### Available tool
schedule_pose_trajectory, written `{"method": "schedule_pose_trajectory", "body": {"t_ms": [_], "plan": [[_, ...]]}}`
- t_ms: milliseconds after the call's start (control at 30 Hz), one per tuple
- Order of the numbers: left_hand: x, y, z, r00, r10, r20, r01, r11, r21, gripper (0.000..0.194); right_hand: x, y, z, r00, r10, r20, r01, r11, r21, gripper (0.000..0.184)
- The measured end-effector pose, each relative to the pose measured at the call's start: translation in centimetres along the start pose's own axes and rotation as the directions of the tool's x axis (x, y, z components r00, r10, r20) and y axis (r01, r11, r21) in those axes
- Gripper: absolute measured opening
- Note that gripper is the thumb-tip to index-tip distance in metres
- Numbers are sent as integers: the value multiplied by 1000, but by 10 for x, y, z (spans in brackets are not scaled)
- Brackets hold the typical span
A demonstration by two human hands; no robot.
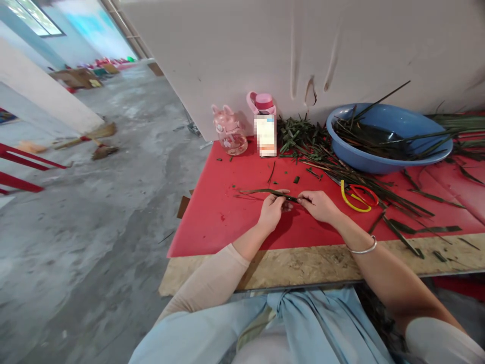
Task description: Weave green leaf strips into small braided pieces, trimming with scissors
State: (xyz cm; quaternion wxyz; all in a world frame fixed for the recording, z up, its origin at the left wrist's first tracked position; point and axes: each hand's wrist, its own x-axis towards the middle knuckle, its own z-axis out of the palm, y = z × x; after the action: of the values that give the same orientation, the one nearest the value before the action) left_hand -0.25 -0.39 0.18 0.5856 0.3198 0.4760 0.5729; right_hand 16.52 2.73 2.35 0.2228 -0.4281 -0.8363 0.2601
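Between my two hands runs a dark green leaf strip [291, 199], its thin end trailing out to the left above the red table cover. My left hand [273, 208] is closed on it, thumb on top and fingers beneath. At the strip's right end, my right hand [317, 205] pinches it between thumb and fingers. To the right of that hand lie scissors [356, 197] with one yellow and one red handle, their blades partly among long leaf strips [394, 194].
A blue basin [390, 161] holding wet leaves stands at the back right. Beside it are a pile of cut leaf pieces [297, 132], a phone [266, 136], a pink bottle [264, 101] and a pink clear jug [231, 136]. The red cover [204, 222] ends at a board edge [189, 275].
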Motion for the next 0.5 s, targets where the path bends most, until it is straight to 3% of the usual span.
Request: {"method": "schedule_pose_trajectory", "body": {"t_ms": [333,433,500], "plan": [[13,5,-8,977,-75,-198,9,950,-312,10,-4,1,-18,999,33,14,-28,959,-281,26],[18,6,-12,973,-97,-208,20,939,-344,12,-3,4,-18,998,36,-44,-47,950,-308,27],[19,6,-13,974,-107,-198,34,940,-341,13,-3,3,-17,988,-27,-151,-20,953,-301,25]]}}
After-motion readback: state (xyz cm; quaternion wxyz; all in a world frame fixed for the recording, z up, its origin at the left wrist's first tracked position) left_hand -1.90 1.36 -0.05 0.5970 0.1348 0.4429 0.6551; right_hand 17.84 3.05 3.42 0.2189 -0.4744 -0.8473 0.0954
